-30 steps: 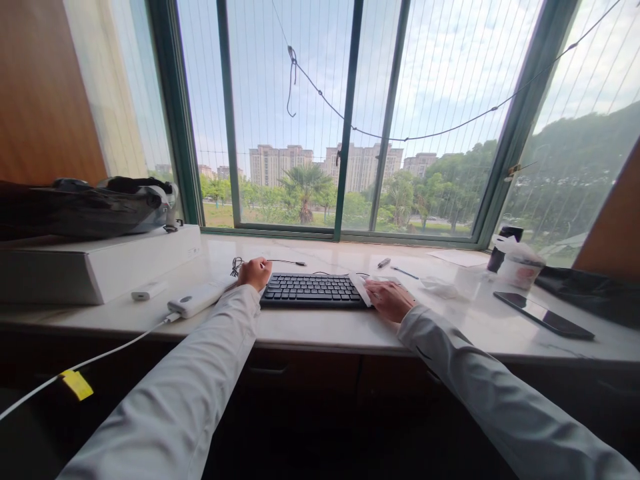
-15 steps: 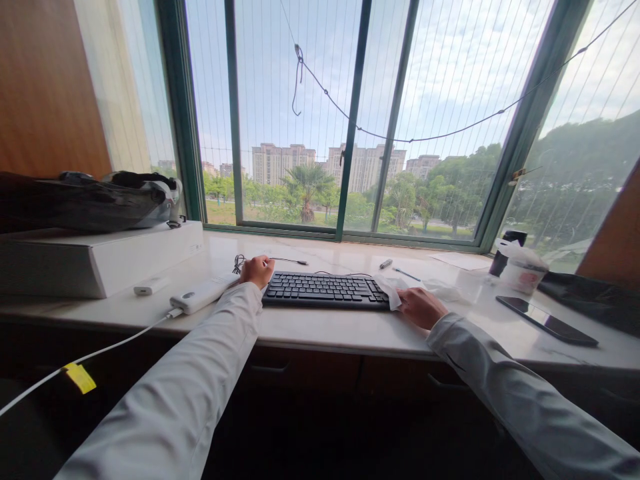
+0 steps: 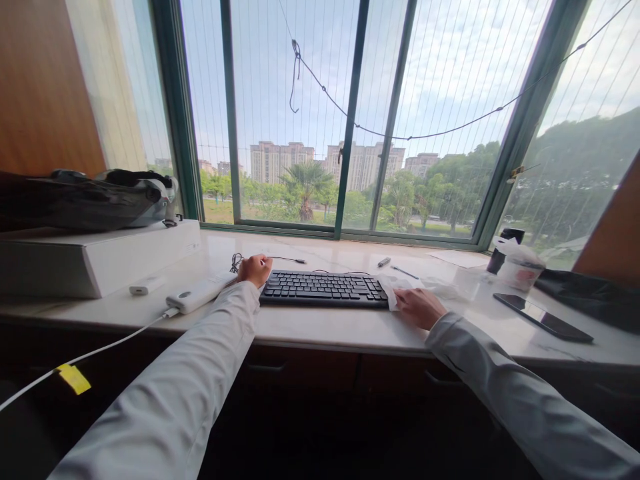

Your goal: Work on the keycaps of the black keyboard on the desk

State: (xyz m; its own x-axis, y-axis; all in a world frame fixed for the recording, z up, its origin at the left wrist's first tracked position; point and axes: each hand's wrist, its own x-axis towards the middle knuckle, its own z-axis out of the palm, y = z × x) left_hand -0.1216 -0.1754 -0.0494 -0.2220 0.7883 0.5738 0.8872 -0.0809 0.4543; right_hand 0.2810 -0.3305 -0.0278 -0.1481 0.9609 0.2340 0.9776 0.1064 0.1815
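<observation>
Fingers of the right hand (image 3: 420, 308) hold a thin white tissue (image 3: 391, 288) over the right end of the flat black keyboard (image 3: 323, 289) on the white marble-patterned countertop (image 3: 320, 328). The left hand (image 3: 255, 270) curls at the opposite end, presumably as a brace; its grip cannot be determined.

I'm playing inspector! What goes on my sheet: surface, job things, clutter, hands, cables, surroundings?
Surface: pale counter.
Job's things: black keyboard; white tissue over its right end.
Clutter: phone, pen, white box, white device.
Hands: left hand curled at the keyboard's left end, grip unclear; right hand holding the tissue.
Cables: white cable with yellow tag; thin black cable beyond the left hand.
Surroundings: window; trees and buildings outside.
</observation>
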